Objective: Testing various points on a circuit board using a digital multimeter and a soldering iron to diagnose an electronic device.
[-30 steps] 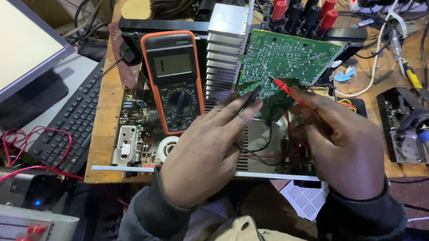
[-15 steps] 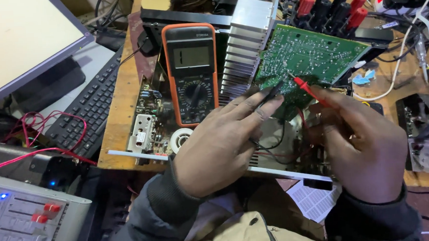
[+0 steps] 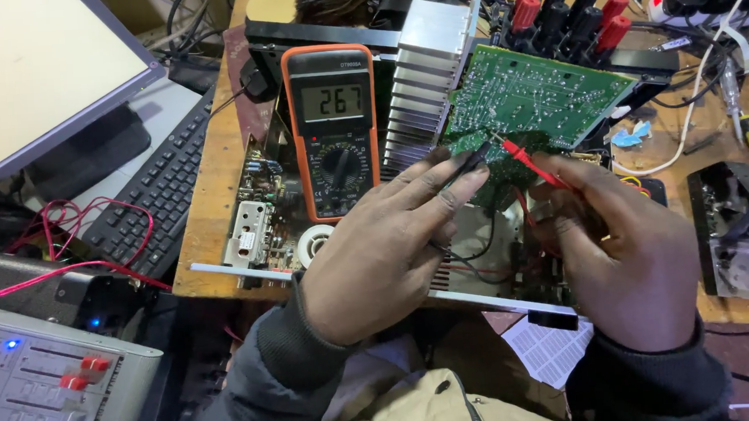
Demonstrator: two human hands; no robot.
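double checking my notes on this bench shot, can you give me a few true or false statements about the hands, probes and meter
1. The left hand holds a black probe to the green circuit board. True.
2. The right hand holds a blue probe. False: its probe is red.
3. The multimeter has an orange casing. True.
4. The multimeter lies right of the board. False: it stands left of it, beyond a finned heatsink.
5. A keyboard lies at the left. True.

Single head-worn view, looking steeply down and forward from close above the wooden workbench [image 3: 210, 168]. Left hand [image 3: 377, 253] and right hand [image 3: 625, 257] fill lower centre; monitor [image 3: 34, 74] clipped at left edge.
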